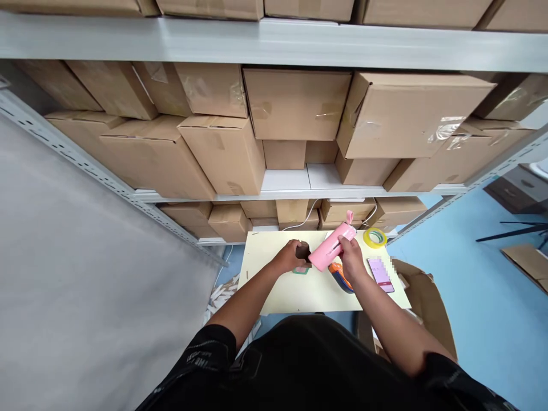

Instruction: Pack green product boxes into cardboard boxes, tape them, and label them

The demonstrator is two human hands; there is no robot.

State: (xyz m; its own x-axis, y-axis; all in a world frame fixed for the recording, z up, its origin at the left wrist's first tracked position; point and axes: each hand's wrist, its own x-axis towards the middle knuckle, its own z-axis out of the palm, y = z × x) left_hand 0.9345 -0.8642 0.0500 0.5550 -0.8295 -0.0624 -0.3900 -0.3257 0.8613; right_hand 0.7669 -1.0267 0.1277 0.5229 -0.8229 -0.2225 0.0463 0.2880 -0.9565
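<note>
Pink cylinder [329, 250] is gripped in the wrapped fingers of the right hand [351, 260], slanted above the table [268, 279], its lower end pointed leftward at the open box [303, 252] clasped by the curled left hand [287, 258]

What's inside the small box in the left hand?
The box in the left hand shows only a dark interior; its walls and shadow hide the bottom, so I can't tell what lies deeper. The pink cylinder in the right hand is outside it.
</note>
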